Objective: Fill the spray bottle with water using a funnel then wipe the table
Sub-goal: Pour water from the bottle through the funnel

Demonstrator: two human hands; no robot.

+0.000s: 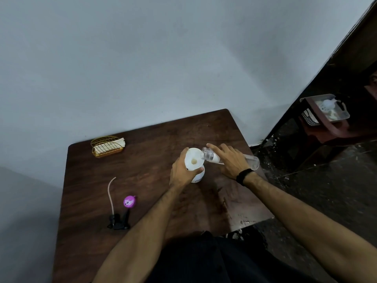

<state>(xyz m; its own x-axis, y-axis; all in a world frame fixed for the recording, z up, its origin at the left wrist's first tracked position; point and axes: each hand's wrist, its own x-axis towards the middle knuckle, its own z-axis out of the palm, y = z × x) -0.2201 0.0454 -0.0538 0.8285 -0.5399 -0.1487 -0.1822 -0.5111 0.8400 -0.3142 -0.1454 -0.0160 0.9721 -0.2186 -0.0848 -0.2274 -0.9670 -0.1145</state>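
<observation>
On the dark brown wooden table (142, 160), a white plastic spray bottle (199, 175) stands upright with a white cone-shaped funnel (193, 159) seated in its neck. Funnel and bottle top are gripped by the left hand (181, 172), its fingers curled around them. A clear plastic water bottle (212, 157) is held tilted in the closed right hand (232, 162), its mouth over the funnel's rim. The black trigger sprayer head (119, 220) with its tube lies apart, beside a purple round cap (129, 201). A gold wire napkin holder (107, 146) sits near the wall.
</observation>
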